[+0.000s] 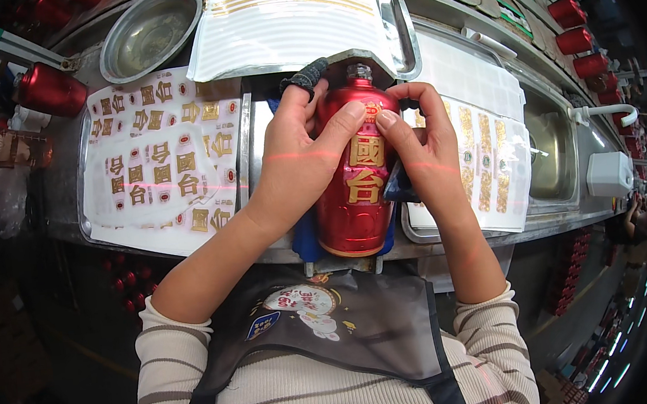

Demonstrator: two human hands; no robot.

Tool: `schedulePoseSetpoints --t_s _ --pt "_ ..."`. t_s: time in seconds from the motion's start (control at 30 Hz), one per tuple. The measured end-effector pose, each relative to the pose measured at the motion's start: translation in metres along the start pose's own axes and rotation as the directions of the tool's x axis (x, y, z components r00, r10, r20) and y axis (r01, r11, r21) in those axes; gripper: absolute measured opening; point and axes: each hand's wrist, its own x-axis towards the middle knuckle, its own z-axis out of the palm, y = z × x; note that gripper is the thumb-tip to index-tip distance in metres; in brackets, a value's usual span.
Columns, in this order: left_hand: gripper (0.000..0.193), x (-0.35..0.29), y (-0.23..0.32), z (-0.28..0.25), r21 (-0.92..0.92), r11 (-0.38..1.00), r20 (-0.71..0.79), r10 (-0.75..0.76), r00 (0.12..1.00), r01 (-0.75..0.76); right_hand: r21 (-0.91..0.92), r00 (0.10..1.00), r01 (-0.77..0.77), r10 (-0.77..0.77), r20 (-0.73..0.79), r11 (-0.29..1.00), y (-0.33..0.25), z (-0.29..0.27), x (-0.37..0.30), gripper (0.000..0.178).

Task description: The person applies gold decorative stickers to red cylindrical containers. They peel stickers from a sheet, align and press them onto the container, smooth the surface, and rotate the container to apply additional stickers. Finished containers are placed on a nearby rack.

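One thumb of the left hand (288, 155) presses the front of a red bottle (355, 228), fingers clamped round its left shoulder. The bottle rests neck-away between both hands, near the worktop (59, 195) edge; probably rigid, slippery, breakable, best cradled at shoulder and base. The right hand (430, 141) clamps its fingers opposite.

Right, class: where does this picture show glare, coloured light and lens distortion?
Head view: pale glints of glare on the red bottle; head view: thin red light streaks across the left hand and right hand; head view: the front edge of the counter bows, and the corners fall to black.
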Motion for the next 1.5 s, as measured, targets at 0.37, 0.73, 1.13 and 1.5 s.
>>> schedulePoseSetpoints --t_s 0.37,0.73,1.13,1.5 --pt "0.038 0.006 0.000 0.002 0.029 0.999 0.017 0.016 1.000 -0.016 0.025 1.000 0.009 -0.009 0.014 1.000 0.001 0.000 0.006 0.035" --pt "0.037 0.008 0.000 0.005 0.035 0.998 -0.031 0.044 0.999 -0.043 0.079 0.998 0.043 -0.046 0.033 0.996 0.009 -0.002 0.010 0.031" --pt "0.054 0.014 -0.014 0.000 0.156 0.976 -0.010 0.159 0.987 -0.155 0.075 0.993 0.087 -0.093 0.076 0.993 0.010 -0.005 0.009 0.031" --pt "0.072 -0.026 -0.012 -0.021 0.082 0.997 0.085 -0.017 0.996 0.010 0.136 0.994 0.011 -0.026 0.110 0.991 0.018 -0.015 -0.038 0.054"
